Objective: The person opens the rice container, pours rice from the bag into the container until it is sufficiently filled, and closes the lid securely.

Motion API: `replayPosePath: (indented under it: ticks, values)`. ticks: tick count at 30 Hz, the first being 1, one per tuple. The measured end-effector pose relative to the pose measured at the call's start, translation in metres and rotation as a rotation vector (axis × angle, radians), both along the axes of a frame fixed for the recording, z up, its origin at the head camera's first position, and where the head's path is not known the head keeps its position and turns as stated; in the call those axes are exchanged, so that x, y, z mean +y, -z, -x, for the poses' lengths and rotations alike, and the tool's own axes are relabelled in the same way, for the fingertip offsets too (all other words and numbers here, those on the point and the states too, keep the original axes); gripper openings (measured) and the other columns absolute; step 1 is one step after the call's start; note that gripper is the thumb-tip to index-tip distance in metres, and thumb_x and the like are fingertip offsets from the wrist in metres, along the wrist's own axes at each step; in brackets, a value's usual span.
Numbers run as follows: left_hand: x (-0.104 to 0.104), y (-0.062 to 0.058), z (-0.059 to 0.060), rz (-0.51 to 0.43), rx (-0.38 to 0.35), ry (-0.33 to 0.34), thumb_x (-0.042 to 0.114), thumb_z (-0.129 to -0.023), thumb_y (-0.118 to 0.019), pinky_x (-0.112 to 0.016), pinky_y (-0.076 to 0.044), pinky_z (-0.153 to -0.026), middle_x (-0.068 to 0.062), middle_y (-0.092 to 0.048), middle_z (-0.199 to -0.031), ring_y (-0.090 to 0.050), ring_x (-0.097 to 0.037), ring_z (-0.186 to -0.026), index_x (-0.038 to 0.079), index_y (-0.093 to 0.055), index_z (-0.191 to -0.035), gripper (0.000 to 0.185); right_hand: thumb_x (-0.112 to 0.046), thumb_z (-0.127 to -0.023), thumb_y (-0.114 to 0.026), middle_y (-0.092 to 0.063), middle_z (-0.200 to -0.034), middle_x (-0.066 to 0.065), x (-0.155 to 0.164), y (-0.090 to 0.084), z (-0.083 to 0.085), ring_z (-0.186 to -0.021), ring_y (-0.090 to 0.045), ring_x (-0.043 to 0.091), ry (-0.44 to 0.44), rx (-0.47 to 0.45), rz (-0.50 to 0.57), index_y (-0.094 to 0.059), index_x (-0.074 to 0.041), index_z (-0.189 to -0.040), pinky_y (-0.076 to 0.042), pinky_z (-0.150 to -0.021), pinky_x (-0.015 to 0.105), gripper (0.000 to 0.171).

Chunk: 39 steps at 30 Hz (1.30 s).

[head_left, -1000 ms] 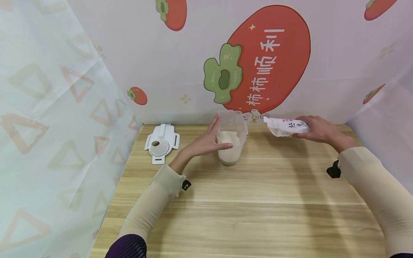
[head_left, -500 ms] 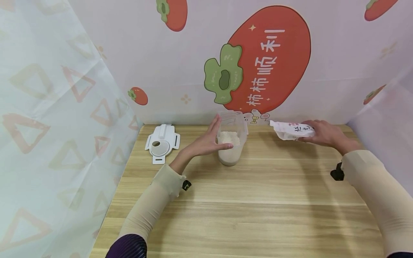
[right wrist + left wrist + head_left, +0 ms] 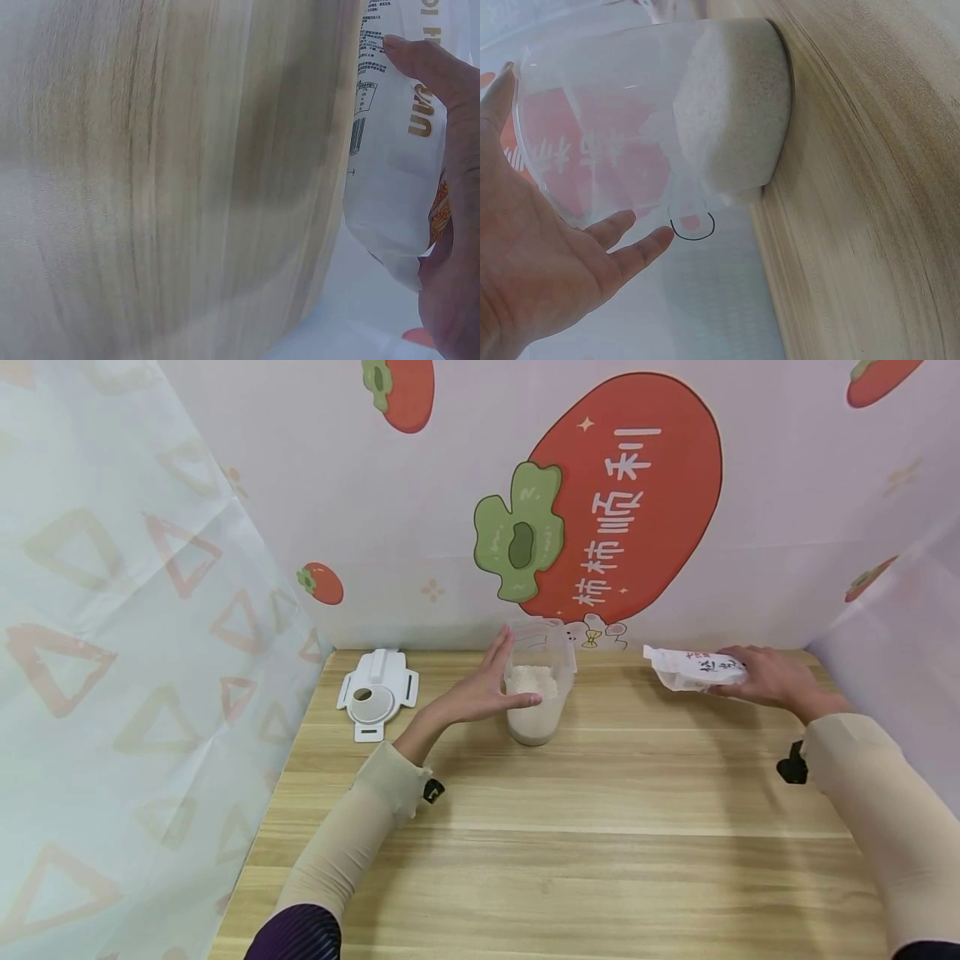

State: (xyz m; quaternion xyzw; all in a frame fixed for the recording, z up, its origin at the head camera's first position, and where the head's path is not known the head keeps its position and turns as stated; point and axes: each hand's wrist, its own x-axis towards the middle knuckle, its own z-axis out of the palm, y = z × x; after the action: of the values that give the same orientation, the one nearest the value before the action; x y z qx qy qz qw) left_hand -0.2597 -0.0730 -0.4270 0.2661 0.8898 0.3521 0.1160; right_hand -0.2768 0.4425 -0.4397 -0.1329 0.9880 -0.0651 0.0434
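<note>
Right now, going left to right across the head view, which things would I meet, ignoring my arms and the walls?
White plastic piece, clear container holding white grains, white printed bag in your right hand.

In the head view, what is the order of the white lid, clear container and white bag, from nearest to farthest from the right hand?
1. White bag: held in the right hand.
2. Clear container: left of it, at the left hand.
3. White lid: farther left, on the table.
</note>
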Motion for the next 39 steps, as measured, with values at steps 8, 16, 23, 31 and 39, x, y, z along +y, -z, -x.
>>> replayPosePath:
  ticks: [8, 16, 23, 31, 39]
  values:
    - [-0.001, 0.0, 0.0, 0.0, -0.001, -0.004, 0.067, -0.092, -0.07, -0.052, -0.044, -0.118, 0.021, 0.026, -0.172, -0.026, -0.028, -0.16, 0.026, 0.016, -0.168, 0.122, -0.058, -0.088, -0.079, -0.06, -0.135, 0.036, 0.007, 0.005, 0.0, -0.11, -0.062, 0.048, 0.016, -0.024, 0.014, -0.054, 0.001, -0.146, -0.054, -0.072, 0.06, 0.086]
    - [-0.002, -0.001, 0.0, -0.007, 0.0, 0.0, 0.067, -0.091, -0.071, -0.052, -0.043, -0.118, 0.02, 0.025, -0.172, -0.025, -0.028, -0.16, 0.025, 0.015, -0.169, 0.123, -0.052, -0.088, -0.081, -0.056, -0.14, 0.036, 0.012, 0.013, -0.001, -0.124, -0.051, 0.056, -0.023, -0.062, 0.044, -0.054, 0.0, -0.147, -0.047, -0.091, 0.074, 0.083]
    - [-0.001, 0.0, 0.0, -0.002, -0.004, -0.001, 0.068, -0.091, -0.07, -0.051, -0.05, -0.112, 0.022, 0.026, -0.172, -0.036, -0.031, -0.156, 0.025, 0.013, -0.169, 0.123, -0.05, -0.089, -0.08, -0.047, -0.146, 0.041, 0.013, 0.017, -0.003, -0.13, -0.043, 0.064, -0.008, -0.115, 0.047, -0.047, 0.002, -0.15, -0.04, -0.098, 0.082, 0.087]
    - [-0.001, 0.001, 0.0, 0.003, -0.004, -0.003, 0.069, -0.091, -0.07, -0.051, -0.045, -0.117, 0.021, 0.026, -0.172, -0.024, -0.027, -0.161, 0.024, 0.013, -0.17, 0.123, -0.048, -0.089, -0.081, -0.047, -0.146, 0.042, 0.012, 0.019, -0.003, -0.13, -0.044, 0.066, -0.006, -0.103, 0.042, -0.045, 0.004, -0.15, -0.04, -0.1, 0.08, 0.088]
    - [-0.001, 0.001, 0.001, -0.002, -0.005, 0.001, 0.068, -0.091, -0.071, -0.051, -0.043, -0.119, 0.022, 0.027, -0.171, -0.02, -0.025, -0.162, 0.024, 0.014, -0.169, 0.123, -0.053, -0.088, -0.081, -0.045, -0.146, 0.042, 0.013, 0.018, -0.003, -0.129, -0.043, 0.064, 0.015, -0.112, -0.003, -0.043, 0.002, -0.151, -0.042, -0.094, 0.082, 0.092]
